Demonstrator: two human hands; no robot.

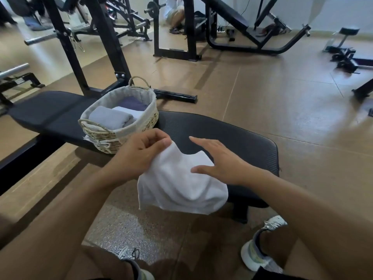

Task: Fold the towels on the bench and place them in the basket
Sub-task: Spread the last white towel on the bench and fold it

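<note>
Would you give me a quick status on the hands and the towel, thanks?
Left hand pinching white towel corner; right hand open above it. Towel unfolded, draped off bench edge. Basket holds folded towels, path clear.

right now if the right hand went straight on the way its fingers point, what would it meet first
Probably the left hand, which pinches the white towel; the open right hand points that way, the basket beyond. Depth is unclear.
</note>
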